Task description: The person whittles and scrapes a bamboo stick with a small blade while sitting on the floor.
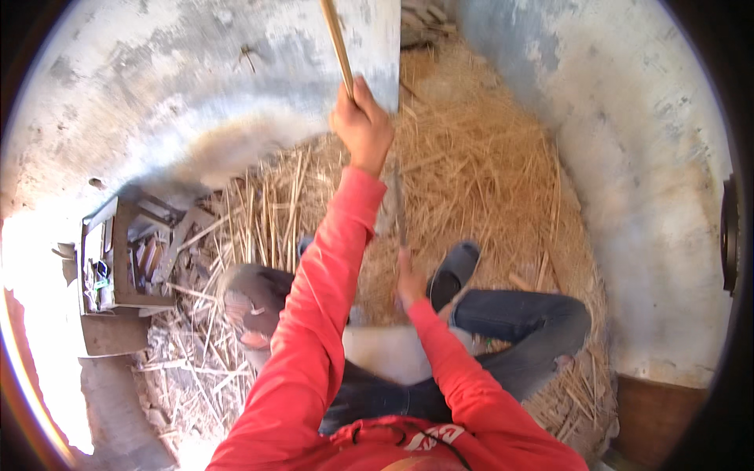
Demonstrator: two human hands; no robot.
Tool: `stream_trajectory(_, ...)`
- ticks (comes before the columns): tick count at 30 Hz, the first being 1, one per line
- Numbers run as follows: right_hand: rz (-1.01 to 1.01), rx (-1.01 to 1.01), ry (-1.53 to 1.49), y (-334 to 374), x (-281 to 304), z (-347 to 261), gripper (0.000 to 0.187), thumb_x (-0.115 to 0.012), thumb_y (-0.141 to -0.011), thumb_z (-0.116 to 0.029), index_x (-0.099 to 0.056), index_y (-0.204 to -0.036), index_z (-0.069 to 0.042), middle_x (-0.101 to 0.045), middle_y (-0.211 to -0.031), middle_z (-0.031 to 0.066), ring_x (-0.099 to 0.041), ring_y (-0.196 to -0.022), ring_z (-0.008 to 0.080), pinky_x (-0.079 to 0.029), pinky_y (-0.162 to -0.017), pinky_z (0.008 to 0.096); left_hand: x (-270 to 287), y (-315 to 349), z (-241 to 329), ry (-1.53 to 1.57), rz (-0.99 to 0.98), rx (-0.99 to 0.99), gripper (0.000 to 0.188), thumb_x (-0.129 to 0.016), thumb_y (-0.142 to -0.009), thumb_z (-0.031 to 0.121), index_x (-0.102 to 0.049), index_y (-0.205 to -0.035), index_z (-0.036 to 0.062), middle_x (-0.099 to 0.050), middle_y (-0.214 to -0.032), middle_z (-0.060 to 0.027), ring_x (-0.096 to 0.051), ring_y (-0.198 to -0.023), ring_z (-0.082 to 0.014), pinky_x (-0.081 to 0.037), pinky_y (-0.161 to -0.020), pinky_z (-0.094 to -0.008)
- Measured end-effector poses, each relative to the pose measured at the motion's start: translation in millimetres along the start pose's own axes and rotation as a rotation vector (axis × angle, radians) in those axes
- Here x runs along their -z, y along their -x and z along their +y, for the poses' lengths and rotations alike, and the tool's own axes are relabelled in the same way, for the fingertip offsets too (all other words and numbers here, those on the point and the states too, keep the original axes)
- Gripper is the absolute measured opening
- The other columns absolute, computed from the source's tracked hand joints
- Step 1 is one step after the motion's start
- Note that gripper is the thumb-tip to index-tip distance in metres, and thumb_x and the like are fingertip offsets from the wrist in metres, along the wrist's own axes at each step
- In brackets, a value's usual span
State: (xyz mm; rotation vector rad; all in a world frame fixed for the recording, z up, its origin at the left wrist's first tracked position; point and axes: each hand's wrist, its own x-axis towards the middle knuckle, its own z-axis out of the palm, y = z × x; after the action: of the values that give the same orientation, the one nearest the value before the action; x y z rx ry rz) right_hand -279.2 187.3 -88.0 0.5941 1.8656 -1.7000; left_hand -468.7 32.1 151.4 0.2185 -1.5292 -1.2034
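Observation:
My left hand [364, 129], stretched far forward, is closed around a light-brown wooden or bamboo stick [336, 41]. The stick points up and away, and its far end leaves the top of the view. Closer to my body, my right hand [409, 282] is wrapped around the handle of a long, thin, dark blade [399, 206], which looks like a knife. Motion blurs the blade, so its exact shape does not show. It points forward, apart from the stick, with its tip just below my left hand.
Split strips and shavings [479, 173] cover the floor. I sit with bent legs [518, 322] and a dark shoe [455, 271] in front. At left stand a small wooden cabinet [118, 251] and a bundle of strips [267, 220]. Worn walls [644, 157] rise on both sides.

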Motion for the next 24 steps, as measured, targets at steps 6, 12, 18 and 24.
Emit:
stream_trajectory(6, 0.157, 0.524, 0.154, -4, 0, 65, 0.066, -0.053, -0.098, -0.066, -0.05, -0.065, -0.009, -0.051, -0.055, 0.0049, -0.055, -0.047, 0.0184, -0.042, -0.043, 0.0349, -3, -6, 0, -0.032, 0.022, -0.048, 0.043, -0.05, -0.109, 0.031, -0.051, -0.077, 0.0017, -0.04, -0.058, 0.0002, -0.035, -0.055, -0.0094, -0.03, -0.049, -0.0332)
stream_trajectory(12, 0.076, 0.122, 0.038, -16, -5, 81, 0.062, -0.053, -0.1, -0.059, -0.064, -0.083, -0.001, -0.061, -0.066, 0.0169, -0.065, -0.063, 0.0318, -0.049, -0.061, 0.0443, 18, -12, -17, 0.059, 0.03, 0.04, 0.045, -0.05, -0.109, 0.035, -0.05, -0.076, 0.0042, -0.041, -0.06, 0.0039, -0.036, -0.054, -0.0062, -0.03, -0.047, -0.0307)
stream_trajectory(18, 0.393, 0.714, 0.364, -51, -2, 130, 0.065, -0.05, -0.103, -0.054, -0.053, -0.065, -0.002, -0.056, -0.059, 0.0106, -0.059, -0.047, 0.0243, -0.044, -0.046, 0.0378, -2, -8, -16, 0.047, -0.019, -0.002, 0.045, -0.048, -0.11, 0.034, -0.049, -0.075, 0.0053, -0.041, -0.061, 0.0059, -0.036, -0.054, -0.0027, -0.029, -0.046, -0.0258)
stream_trajectory(24, 0.233, 0.562, 0.192, -31, -11, 113, 0.069, -0.053, -0.098, -0.062, -0.065, -0.076, 0.002, -0.059, -0.059, 0.0129, -0.059, -0.047, 0.0297, -0.045, -0.048, 0.0423, 39, -17, -30, 0.037, 0.04, -0.002, 0.044, -0.05, -0.109, 0.034, -0.048, -0.076, 0.0055, -0.041, -0.061, 0.0056, -0.033, -0.051, -0.0023, -0.026, -0.044, -0.0252)
